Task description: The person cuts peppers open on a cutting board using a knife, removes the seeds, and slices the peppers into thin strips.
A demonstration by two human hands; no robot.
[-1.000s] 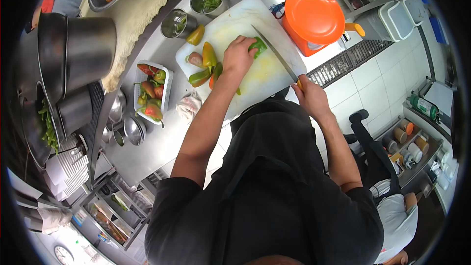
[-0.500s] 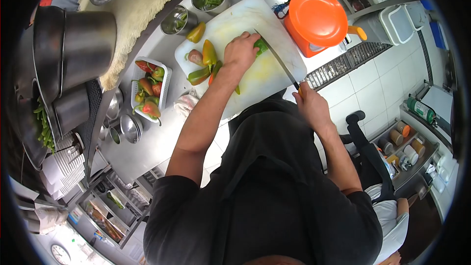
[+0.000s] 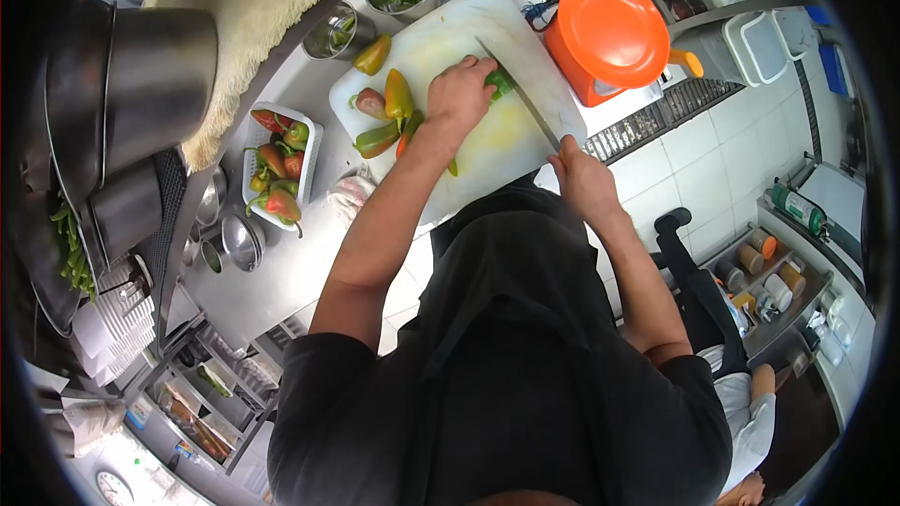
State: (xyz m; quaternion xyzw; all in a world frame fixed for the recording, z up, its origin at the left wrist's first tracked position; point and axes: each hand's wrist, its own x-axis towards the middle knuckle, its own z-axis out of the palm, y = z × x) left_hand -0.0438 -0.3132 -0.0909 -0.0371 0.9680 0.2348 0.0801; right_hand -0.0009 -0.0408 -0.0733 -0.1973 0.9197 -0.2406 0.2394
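Pressing down with bent fingertips, your left hand is mostly closed over a green pepper, partly hidden under the fingers and lying on the white cutting board. Your right hand is closed round the handle of a knife, whose long blade runs just beside the pepper, on the side away from your left fingers. The pepper looks partly cut, though you can't tell how much of it is whole.

By your left wrist and forearm, a loose group of peppers rests on the board: a yellow one, a reddish one and a green one, with an orange-red one partly covered by your arm. Another yellow-green pepper lies at the board's edge; these look uncut.

Further out, two metal tins on the worktop hold green pieces, so some cutting seems done. The white basket beside the board carries more peppers that appear whole, so by the look of it a good share is uncut.
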